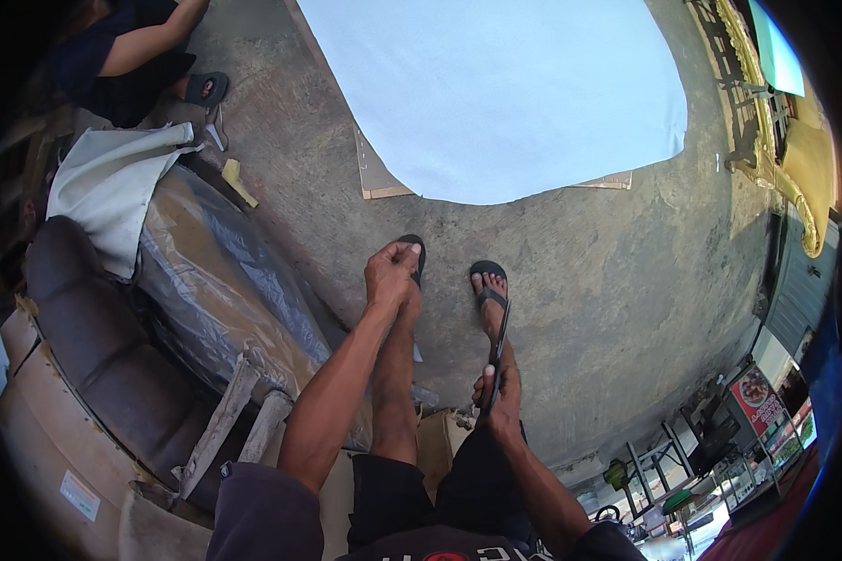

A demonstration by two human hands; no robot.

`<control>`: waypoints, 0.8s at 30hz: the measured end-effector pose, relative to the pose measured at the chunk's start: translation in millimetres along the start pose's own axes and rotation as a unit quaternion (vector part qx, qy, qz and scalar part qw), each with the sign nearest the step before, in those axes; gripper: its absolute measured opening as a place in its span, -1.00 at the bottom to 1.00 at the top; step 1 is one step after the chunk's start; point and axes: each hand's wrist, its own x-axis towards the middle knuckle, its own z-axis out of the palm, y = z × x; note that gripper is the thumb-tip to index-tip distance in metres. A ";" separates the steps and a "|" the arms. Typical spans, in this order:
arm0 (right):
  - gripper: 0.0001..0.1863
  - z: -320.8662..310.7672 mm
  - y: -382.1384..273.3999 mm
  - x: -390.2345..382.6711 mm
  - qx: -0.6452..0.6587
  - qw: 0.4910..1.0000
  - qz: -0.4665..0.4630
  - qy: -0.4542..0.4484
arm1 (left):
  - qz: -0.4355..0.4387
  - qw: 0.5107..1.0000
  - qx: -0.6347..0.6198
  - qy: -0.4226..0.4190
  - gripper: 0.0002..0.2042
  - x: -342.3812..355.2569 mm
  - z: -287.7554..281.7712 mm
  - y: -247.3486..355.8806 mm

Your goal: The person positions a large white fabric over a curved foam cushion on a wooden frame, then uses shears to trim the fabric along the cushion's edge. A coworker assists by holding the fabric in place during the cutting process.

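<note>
My left hand (391, 271) is raised in front of my left foot, its thumb and fingers pressed together. Whatever may be pinched there is hidden or too small to name. Lower, by my right knee, my right hand (503, 397) grips a pair of scissors (501, 338) by the dark handle. Their long narrow blades point away from me, toward my right sandal (489, 280). Ahead of both hands, a large pale blue-white sheet (505, 103) with a curved near edge lies spread out, apart from them. Flat brown board (377, 178) shows from beneath its edge.
On the left stand a dark brown padded cushion (103, 337) and a plastic-wrapped piece (215, 271) with white cloth (112, 192) over it. Another person (126, 61) crouches at far left, near scissors (216, 131) on the concrete floor. Gold carved furniture (767, 140) stands far right.
</note>
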 end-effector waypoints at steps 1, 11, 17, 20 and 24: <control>-0.48 -9.3 -2.6 0.5 -0.018 1.000 0.021 -0.001 | -0.018 0.997 0.073 0.015 -0.79 -12.5 -8.5 -28.6; -0.33 -194.9 13.4 -0.7 -0.415 0.904 -0.088 -0.049 | -0.325 0.914 0.211 0.116 -0.66 -350.7 -73.3 -289.0; -0.19 -326.1 -60.6 12.7 -0.608 0.794 -0.010 0.004 | -0.169 0.976 0.090 0.108 -0.68 -391.8 -17.0 -258.5; -0.21 -358.8 -75.4 -7.0 -0.658 0.752 -0.049 -0.005 | -0.121 0.980 -0.055 0.148 -0.70 -379.5 -20.7 -201.1; -0.26 -334.3 -85.7 -37.7 -0.684 0.719 -0.115 -0.052 | -0.016 0.967 -0.166 0.192 -0.73 -380.2 -40.4 -125.3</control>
